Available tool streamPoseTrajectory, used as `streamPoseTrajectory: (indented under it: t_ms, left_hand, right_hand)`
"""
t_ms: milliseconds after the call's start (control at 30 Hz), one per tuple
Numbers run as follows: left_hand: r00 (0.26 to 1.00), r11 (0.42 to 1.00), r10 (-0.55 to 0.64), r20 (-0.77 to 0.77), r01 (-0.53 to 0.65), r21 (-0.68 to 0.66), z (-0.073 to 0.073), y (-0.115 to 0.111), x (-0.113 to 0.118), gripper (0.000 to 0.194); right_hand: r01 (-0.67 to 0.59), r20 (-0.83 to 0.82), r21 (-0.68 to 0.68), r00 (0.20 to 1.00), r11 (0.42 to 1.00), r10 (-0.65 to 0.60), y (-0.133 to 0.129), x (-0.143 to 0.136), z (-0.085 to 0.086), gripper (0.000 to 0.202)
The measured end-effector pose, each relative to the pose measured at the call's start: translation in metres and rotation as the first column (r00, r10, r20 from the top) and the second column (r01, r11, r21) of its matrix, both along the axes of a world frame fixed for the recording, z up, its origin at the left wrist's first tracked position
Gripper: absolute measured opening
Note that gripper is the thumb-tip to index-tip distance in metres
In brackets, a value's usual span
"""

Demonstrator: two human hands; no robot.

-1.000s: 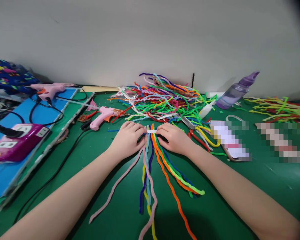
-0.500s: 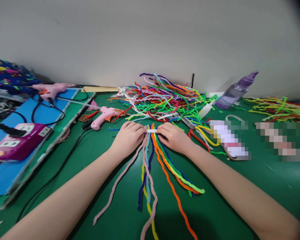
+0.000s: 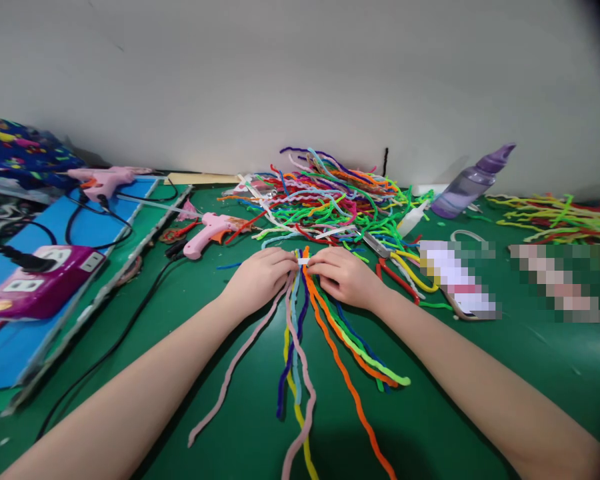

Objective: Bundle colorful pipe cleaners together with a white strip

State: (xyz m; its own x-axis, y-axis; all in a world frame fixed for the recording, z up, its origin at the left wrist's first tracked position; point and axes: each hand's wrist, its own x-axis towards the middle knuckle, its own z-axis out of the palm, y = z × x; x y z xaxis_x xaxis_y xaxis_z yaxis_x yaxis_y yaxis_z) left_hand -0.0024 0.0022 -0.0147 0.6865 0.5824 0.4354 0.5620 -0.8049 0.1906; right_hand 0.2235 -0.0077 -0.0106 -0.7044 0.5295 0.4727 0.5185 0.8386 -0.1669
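Observation:
A fan of colourful pipe cleaners (image 3: 334, 347) lies on the green table, its strands spreading toward me in pink, yellow, blue, orange and green. Across their gathered far ends runs a short white strip (image 3: 303, 261). My left hand (image 3: 264, 279) pinches the strip's left end and the pink strands beside it. From the other side my right hand (image 3: 346, 275) pinches the right end, fingers curled over the strands there. Only a small white middle part shows between my fingertips; the rest of the strip is hidden.
Behind my hands is a heap of pipe cleaners (image 3: 325, 193). A pink glue gun (image 3: 207, 233) lies left, near a purple power socket (image 3: 45, 280). Red-handled pliers (image 3: 400, 283), a phone (image 3: 457, 280) and a purple bottle (image 3: 467, 187) are right.
Both hands have drawn closer together over the white strip, so less of it shows between the fingertips. The pipe cleaners' near ends have hardly moved.

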Motion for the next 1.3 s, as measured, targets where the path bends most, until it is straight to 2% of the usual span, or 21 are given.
streamPoseTrajectory:
  t_ms: [100, 367, 800, 1167, 1300]
  left_hand:
    - [0.999, 0.999, -0.043, -0.010, 0.043, 0.007, -0.001, 0.000, -0.001, 0.026]
    - [0.999, 0.999, -0.039, -0.037, 0.039, 0.001, -0.004, 0.001, -0.003, 0.028]
    - [0.997, 1.000, -0.016, -0.078, 0.016, 0.001, 0.000, -0.004, 0.002, 0.024]
    - [0.991, 0.995, 0.074, -0.112, -0.065, 0.078, -0.003, -0.009, 0.010, 0.025]
    - [0.989, 0.995, 0.092, -0.113, -0.086, 0.056, -0.003, -0.011, 0.012, 0.023]
  right_hand:
    - [-0.059, 0.023, -0.024, 0.998, 0.998, 0.060, 0.000, 0.000, -0.002, 0.025]
    - [-0.090, 0.074, -0.059, 0.993, 0.994, 0.095, 0.001, 0.000, -0.001, 0.024]
    - [-0.116, 0.167, 0.028, 0.980, 0.993, 0.110, 0.000, -0.002, 0.004, 0.024]
    - [-0.044, 0.178, 0.026, 0.983, 0.999, 0.039, -0.005, -0.007, 0.004, 0.022]
    - [-0.003, 0.182, 0.030, 0.983, 1.000, -0.003, -0.008, -0.010, 0.004, 0.022]
